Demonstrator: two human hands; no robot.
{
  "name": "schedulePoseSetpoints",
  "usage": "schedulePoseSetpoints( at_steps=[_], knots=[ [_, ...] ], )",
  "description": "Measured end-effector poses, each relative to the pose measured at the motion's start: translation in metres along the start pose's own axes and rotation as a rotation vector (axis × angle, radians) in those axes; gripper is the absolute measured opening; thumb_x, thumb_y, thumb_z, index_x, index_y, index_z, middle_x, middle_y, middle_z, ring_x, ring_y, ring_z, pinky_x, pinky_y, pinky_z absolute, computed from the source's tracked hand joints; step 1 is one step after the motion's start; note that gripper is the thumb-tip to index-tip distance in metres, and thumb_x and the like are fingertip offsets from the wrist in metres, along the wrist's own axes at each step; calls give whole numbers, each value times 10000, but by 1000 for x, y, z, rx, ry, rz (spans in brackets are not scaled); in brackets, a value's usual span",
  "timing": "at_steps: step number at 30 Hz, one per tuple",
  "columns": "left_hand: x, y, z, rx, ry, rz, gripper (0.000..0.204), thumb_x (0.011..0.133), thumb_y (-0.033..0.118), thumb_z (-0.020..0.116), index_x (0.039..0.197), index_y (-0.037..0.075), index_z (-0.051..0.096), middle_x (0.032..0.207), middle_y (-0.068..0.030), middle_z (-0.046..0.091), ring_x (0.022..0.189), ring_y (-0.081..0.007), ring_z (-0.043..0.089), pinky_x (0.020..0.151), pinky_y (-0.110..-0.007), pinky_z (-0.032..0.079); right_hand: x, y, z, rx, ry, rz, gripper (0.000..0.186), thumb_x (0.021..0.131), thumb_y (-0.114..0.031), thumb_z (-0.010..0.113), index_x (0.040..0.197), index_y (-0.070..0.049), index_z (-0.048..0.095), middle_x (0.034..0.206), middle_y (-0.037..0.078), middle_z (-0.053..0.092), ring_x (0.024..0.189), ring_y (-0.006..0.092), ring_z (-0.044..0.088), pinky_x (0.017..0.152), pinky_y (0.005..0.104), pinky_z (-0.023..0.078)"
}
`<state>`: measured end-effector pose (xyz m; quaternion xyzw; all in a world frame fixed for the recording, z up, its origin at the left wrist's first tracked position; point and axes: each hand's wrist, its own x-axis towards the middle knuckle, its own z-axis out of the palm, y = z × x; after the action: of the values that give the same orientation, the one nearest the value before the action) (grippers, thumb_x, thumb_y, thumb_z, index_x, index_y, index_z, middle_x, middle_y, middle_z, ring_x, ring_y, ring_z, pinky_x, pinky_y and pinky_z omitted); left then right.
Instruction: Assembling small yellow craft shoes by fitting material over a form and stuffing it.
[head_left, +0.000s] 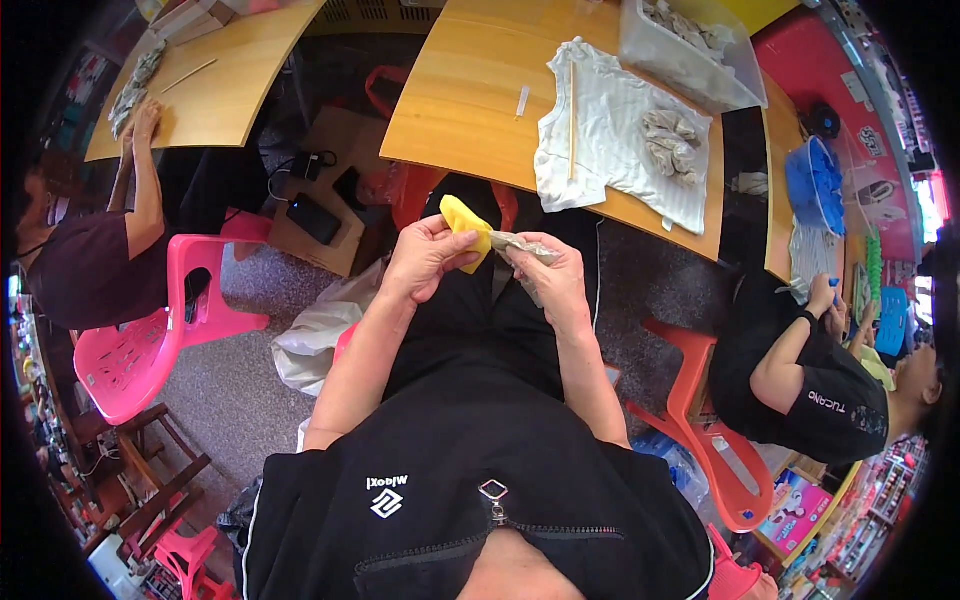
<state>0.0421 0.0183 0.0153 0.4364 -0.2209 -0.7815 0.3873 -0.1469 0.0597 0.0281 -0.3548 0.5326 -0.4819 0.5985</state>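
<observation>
In front of my body, above my lap, my left hand (pixel 432 260) pinches a soft yellow piece (pixel 468 228) that looks like fabric. My right hand (pixel 552 275) grips a crumpled grey-beige piece (pixel 520 246), whose narrow end meets the yellow one between my hands. Whether one is tucked inside the other, I cannot tell. Ahead on the table lies a white shirt-like cloth (pixel 610 135). On it are a thin wooden stick (pixel 572 120) and a heap of similar grey-beige pieces (pixel 672 148).
A clear plastic bin (pixel 690 75) of grey-beige pieces stands on the wooden table (pixel 470 90). Co-workers sit at both sides, near a pink chair (pixel 150 345) and an orange-red chair (pixel 690 410). A black phone-like device (pixel 314 220) rests on cardboard; a white bag (pixel 305 345) is on the floor.
</observation>
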Motion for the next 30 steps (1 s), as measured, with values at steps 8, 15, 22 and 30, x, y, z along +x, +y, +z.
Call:
schedulePoseSetpoints(
  at_steps=[8,15,22,30],
  knots=[
    [-1,0,3,107,-53,1,311,812,64,690,1096,-10,590,989,-88,653,872,-163,648,702,-285,576,-1,-4,1,68,-46,42,157,824,-47,658,974,-1,648,779,26,641,604,59,555,550,191,454],
    [0,2,3,71,-29,-13,283,813,72,693,1064,-11,591,987,-85,653,866,-155,648,704,-279,576,-1,-5,0,133,-67,84,129,815,-51,665,935,-8,647,746,24,627,586,66,558,530,192,456],
    [2,3,1,58,-43,-53,284,818,88,692,1068,-4,592,991,-63,649,874,-155,645,693,-274,577,3,0,-1,162,-33,80,133,818,-49,665,944,-9,647,774,32,640,582,55,549,521,180,451],
    [3,2,1,92,-35,-13,283,823,86,685,1075,-5,595,992,-81,652,861,-159,649,694,-279,574,4,5,-2,94,-85,172,150,826,-67,666,967,-15,652,770,22,647,579,43,540,513,175,439]
  ],
)
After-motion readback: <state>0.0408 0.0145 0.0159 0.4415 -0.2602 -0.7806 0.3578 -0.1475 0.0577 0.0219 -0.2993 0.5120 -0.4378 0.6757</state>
